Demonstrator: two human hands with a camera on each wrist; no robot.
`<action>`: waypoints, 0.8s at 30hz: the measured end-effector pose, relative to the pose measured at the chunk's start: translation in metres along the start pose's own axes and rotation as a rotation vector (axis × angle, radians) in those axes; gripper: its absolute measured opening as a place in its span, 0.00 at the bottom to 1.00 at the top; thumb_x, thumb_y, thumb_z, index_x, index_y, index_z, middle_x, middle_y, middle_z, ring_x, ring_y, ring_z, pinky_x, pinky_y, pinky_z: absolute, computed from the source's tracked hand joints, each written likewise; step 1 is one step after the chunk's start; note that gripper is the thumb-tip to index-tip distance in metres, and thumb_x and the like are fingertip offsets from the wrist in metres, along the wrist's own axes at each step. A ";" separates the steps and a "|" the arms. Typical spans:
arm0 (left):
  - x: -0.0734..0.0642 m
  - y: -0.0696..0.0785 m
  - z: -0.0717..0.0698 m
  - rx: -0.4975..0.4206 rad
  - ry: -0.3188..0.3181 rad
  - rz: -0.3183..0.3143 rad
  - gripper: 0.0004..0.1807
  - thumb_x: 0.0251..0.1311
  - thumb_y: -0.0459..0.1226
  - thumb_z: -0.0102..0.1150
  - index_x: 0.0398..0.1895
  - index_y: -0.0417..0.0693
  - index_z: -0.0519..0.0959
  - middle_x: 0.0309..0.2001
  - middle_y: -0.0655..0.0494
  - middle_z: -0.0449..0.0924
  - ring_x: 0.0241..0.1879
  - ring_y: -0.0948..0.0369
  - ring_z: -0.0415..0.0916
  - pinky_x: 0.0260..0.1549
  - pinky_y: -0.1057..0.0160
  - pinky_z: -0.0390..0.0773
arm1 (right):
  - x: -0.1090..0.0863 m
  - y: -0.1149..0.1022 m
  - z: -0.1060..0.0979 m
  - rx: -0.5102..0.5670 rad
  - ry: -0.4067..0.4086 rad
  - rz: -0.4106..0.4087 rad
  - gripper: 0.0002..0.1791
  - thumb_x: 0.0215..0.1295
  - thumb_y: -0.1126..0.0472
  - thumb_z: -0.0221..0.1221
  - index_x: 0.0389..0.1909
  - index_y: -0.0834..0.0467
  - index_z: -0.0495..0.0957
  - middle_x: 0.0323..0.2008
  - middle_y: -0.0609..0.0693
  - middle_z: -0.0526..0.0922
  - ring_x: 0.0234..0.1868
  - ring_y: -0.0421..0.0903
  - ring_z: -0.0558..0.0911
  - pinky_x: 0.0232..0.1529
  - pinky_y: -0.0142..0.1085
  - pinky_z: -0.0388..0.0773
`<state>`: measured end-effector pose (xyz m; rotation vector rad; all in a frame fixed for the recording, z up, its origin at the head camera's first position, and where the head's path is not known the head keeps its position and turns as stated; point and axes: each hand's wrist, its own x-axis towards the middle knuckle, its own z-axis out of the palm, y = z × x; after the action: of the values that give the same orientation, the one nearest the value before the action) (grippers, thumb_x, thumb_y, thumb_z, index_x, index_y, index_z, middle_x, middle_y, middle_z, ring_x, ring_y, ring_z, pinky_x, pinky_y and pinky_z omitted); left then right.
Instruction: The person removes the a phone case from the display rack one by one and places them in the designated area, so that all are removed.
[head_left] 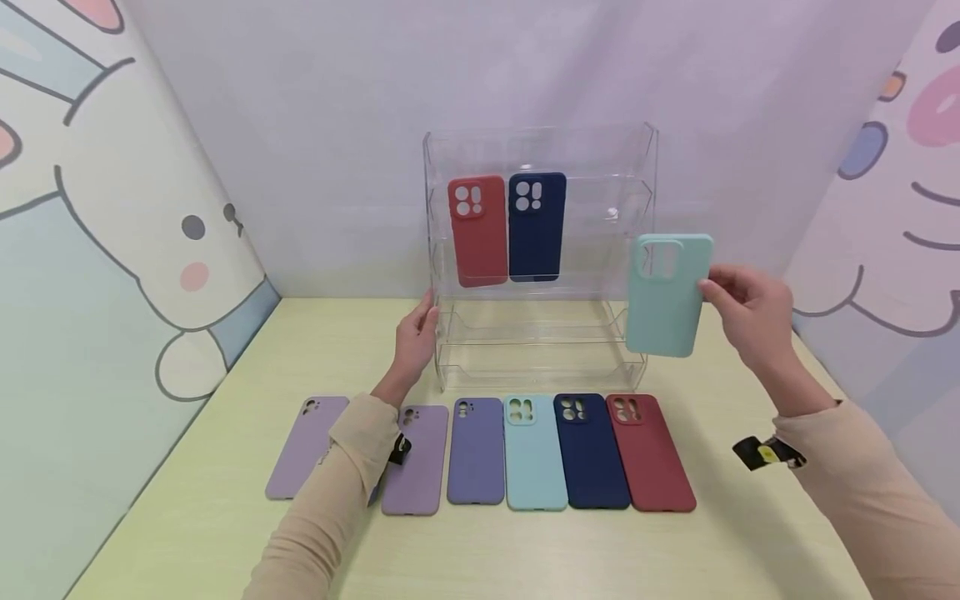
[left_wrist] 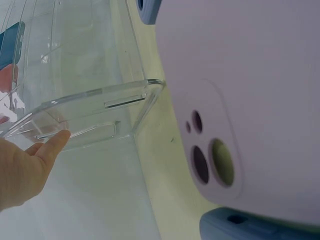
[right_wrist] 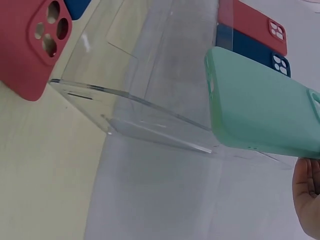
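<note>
A clear acrylic display rack [head_left: 536, 357] stands on the table. My left hand [head_left: 416, 337] rests against its left side, fingers fairly straight; in the left wrist view, a fingertip [left_wrist: 62, 137] lies at the side panel. My right hand [head_left: 753, 317] pinches a mint green phone case [head_left: 667, 304] by its right edge, thumb in front. The case is held upright at the rack's right front, camera cutout at the top. Upright on an upper tier of the rack are a red phone case [head_left: 480, 237] and a navy phone case [head_left: 537, 229].
In front of the rack, several phone cases lie in a row: lilac [head_left: 416, 467], purple [head_left: 476, 458], mint [head_left: 536, 458], navy [head_left: 594, 458] and dark red [head_left: 652, 458]. Another lilac case [head_left: 300, 454] lies farther left, partly behind my left sleeve. Cartoon-printed cloths hang at both sides.
</note>
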<state>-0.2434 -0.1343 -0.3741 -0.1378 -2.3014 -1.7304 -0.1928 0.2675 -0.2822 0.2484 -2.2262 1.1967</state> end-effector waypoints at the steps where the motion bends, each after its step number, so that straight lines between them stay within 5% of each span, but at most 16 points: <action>1: 0.000 0.000 0.000 0.001 -0.001 -0.002 0.24 0.69 0.38 0.40 0.67 0.47 0.57 0.66 0.50 0.56 0.62 0.56 0.59 0.56 0.59 0.65 | -0.002 0.002 -0.002 -0.006 -0.009 0.012 0.14 0.61 0.64 0.58 0.42 0.72 0.77 0.27 0.29 0.75 0.26 0.28 0.76 0.31 0.18 0.69; 8: 0.000 0.000 0.000 -0.001 -0.001 -0.012 0.24 0.69 0.38 0.40 0.67 0.48 0.57 0.66 0.50 0.56 0.60 0.57 0.61 0.55 0.59 0.67 | -0.015 0.014 -0.013 -0.070 -0.075 0.100 0.16 0.63 0.59 0.56 0.42 0.70 0.77 0.26 0.38 0.79 0.25 0.26 0.75 0.22 0.23 0.65; 15: 0.000 0.000 -0.001 -0.008 -0.004 -0.005 0.24 0.69 0.38 0.39 0.67 0.47 0.56 0.66 0.50 0.56 0.63 0.58 0.58 0.58 0.60 0.63 | -0.026 0.028 -0.021 -0.116 -0.116 0.161 0.18 0.63 0.60 0.55 0.45 0.72 0.75 0.23 0.27 0.73 0.25 0.25 0.74 0.21 0.24 0.64; 24: 0.001 -0.001 -0.001 -0.015 -0.008 -0.004 0.24 0.69 0.37 0.40 0.67 0.47 0.57 0.66 0.50 0.56 0.49 0.52 0.67 0.40 0.65 0.69 | -0.040 0.046 -0.034 -0.166 -0.195 0.265 0.21 0.65 0.57 0.54 0.48 0.73 0.73 0.23 0.23 0.71 0.24 0.22 0.74 0.23 0.24 0.66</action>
<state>-0.2440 -0.1351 -0.3744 -0.1439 -2.2960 -1.7524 -0.1660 0.3169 -0.3232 0.0015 -2.5770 1.1531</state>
